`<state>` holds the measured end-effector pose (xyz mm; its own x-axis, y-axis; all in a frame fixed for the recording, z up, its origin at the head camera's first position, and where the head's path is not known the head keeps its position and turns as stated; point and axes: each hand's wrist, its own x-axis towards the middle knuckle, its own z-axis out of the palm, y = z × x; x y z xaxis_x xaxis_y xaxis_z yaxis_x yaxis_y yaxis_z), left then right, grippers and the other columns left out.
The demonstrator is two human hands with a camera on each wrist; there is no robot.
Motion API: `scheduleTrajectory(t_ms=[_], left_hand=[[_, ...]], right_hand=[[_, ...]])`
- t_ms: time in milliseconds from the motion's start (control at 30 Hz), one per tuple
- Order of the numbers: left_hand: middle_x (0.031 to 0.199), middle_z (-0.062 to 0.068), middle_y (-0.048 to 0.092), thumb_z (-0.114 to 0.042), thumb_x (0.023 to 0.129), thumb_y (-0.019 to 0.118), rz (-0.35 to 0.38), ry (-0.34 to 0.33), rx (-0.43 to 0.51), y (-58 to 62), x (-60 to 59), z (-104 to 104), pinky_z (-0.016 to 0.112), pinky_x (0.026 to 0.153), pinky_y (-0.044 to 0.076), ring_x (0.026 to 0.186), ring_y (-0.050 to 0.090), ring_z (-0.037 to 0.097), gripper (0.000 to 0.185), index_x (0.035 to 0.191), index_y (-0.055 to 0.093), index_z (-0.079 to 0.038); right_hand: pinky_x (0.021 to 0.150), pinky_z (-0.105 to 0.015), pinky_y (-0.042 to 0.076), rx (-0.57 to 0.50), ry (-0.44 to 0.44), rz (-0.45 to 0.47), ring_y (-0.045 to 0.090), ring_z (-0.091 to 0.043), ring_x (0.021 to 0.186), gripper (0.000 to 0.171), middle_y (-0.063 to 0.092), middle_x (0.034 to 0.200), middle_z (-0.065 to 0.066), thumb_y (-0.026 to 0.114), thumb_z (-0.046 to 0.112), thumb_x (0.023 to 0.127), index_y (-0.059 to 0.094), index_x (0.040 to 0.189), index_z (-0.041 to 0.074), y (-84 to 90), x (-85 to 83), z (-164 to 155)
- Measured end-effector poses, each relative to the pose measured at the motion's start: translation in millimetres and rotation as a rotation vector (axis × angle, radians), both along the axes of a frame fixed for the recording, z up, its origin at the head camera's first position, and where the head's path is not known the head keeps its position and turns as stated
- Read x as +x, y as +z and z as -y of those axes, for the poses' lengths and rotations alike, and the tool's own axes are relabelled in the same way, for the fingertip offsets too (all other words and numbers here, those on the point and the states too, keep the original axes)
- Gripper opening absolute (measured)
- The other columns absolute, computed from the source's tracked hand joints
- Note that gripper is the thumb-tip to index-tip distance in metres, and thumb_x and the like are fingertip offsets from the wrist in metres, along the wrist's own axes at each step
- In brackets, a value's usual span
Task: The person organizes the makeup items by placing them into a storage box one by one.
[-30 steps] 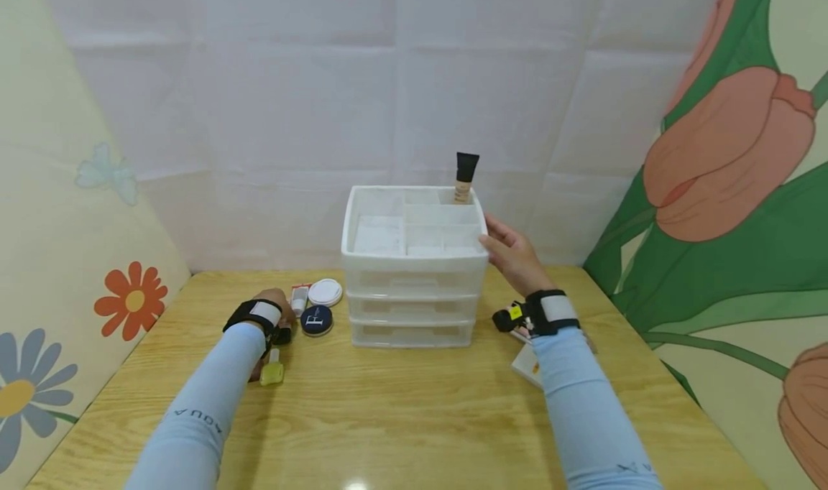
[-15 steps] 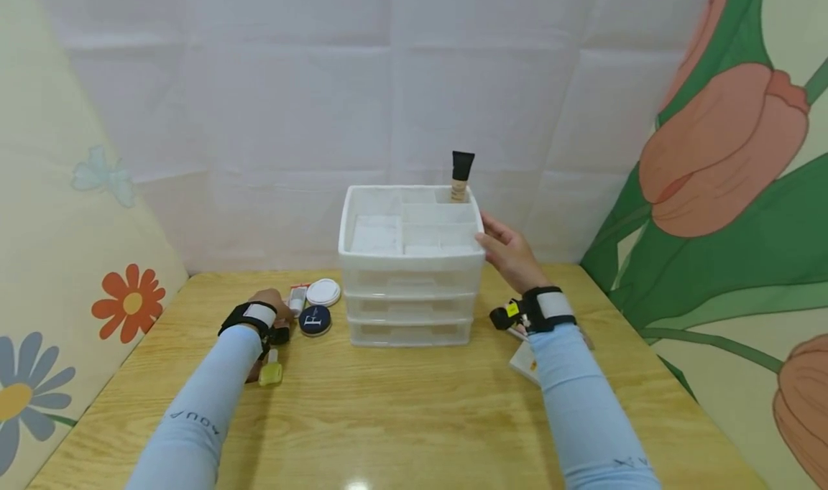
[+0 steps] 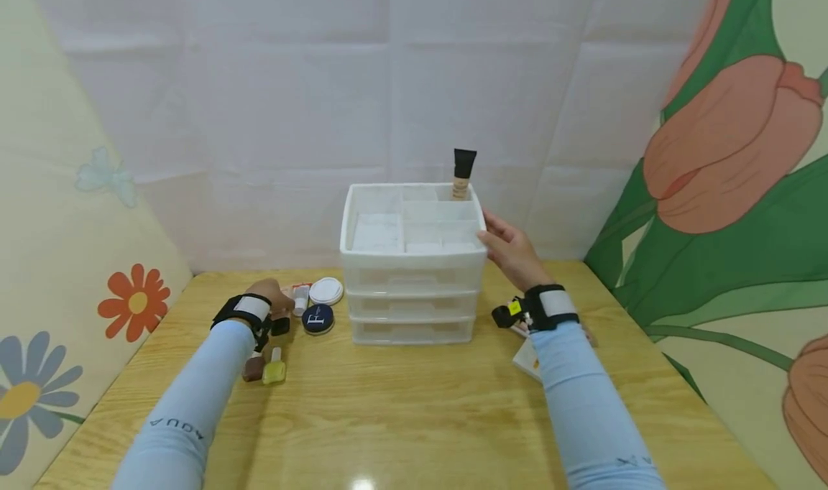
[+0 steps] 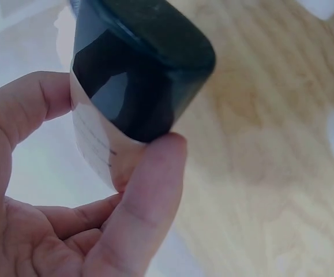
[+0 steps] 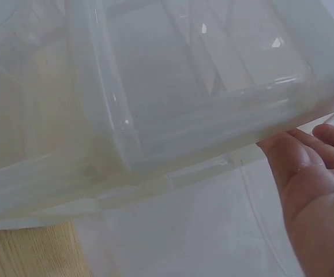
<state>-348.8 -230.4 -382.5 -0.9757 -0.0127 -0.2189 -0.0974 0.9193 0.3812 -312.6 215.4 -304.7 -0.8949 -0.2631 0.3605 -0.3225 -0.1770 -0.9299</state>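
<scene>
- The left hand (image 3: 270,294) is pinching a small tube with a black cap (image 4: 133,86) between thumb and fingers, low over the table (image 3: 401,404), just left of the white round compact (image 3: 325,291) and the dark compact (image 3: 318,319).
- A yellow bottle (image 3: 274,368) and a brown one (image 3: 253,368) are lying near the left forearm, so in my judgement the tube should be lifted straight up before it is swung across, to avoid brushing them.
- The grip is sitting close to the cap end; a firmer hold lower on the body would probably steady the tube.
- The drawer organizer (image 3: 414,274) is standing at the table's middle, with a beige tube (image 3: 462,175) upright in its back right compartment.
- The right hand (image 3: 511,249) is resting with relaxed, fairly straight fingers against the organizer's upper right edge, holding nothing; keeping it there seems wise, so the light unit does not slide.
- Hard to make out: the left wrist view is blurring the tube's print, and its lower end is hidden in the palm.
- The head view is hiding the tube behind the hand.
- A white card or packet (image 3: 527,357) is mostly covered by the right forearm.
- The right wrist view is showing only translucent plastic, so the drawers' contents cannot be told.
</scene>
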Motion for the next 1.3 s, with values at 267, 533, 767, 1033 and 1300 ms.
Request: scheduleTrajectory(t_ms=[267,533,767,1033,1300], left_hand=[[0.056,0.007,0.052,-0.021,0.074,0.061,0.011,-0.006,0.064,22.5,-5.8,4.3,0.027,0.040,0.043,0.044,0.048,0.017,0.023,0.061,0.053,-0.004],[0.078,0.015,0.052,-0.023,0.078,0.059,-0.018,-0.027,0.215,65.2,-7.6,-1.9,0.033,0.053,0.052,0.061,0.055,0.022,0.029,0.082,0.053,0.004],[0.084,0.018,0.056,-0.024,0.079,0.058,-0.155,-0.078,0.244,95.3,0.3,-8.7,0.033,0.056,0.052,0.067,0.057,0.024,0.037,0.095,0.054,0.010],[0.104,0.026,0.049,-0.026,0.081,0.057,-0.308,-0.101,0.272,132.9,16.1,-19.1,0.030,0.054,0.052,0.084,0.056,0.034,0.053,0.114,0.041,0.012],[0.104,0.022,0.048,-0.026,0.079,0.061,-0.457,-0.127,0.301,168.7,29.2,-38.6,0.030,0.053,0.052,0.081,0.055,0.032,0.052,0.114,0.039,0.006]], right_hand=[[0.085,-0.027,0.043,0.035,-0.017,0.025,0.037,-0.023,0.120,0.055,0.026,0.141,-0.011,0.049,0.014,0.090,0.024,0.139,0.007,-3.1,2.7,-4.8],[0.085,-0.026,0.043,0.006,-0.023,0.017,0.037,-0.024,0.119,0.056,0.026,0.141,-0.014,0.050,0.013,0.090,0.024,0.138,0.005,-3.0,-0.9,-9.6],[0.086,-0.027,0.043,0.024,-0.050,0.043,0.037,-0.024,0.120,0.055,0.027,0.141,-0.011,0.051,0.014,0.089,0.026,0.138,0.008,-5.2,-2.8,-12.3],[0.086,-0.026,0.043,0.026,-0.056,0.042,0.037,-0.024,0.119,0.057,0.026,0.140,-0.012,0.052,0.016,0.089,0.026,0.138,0.007,-2.4,-5.3,-12.3],[0.085,-0.026,0.043,0.048,-0.067,0.053,0.037,-0.024,0.119,0.057,0.027,0.140,-0.012,0.052,0.017,0.089,0.026,0.138,0.007,1.3,-4.5,-13.7]])
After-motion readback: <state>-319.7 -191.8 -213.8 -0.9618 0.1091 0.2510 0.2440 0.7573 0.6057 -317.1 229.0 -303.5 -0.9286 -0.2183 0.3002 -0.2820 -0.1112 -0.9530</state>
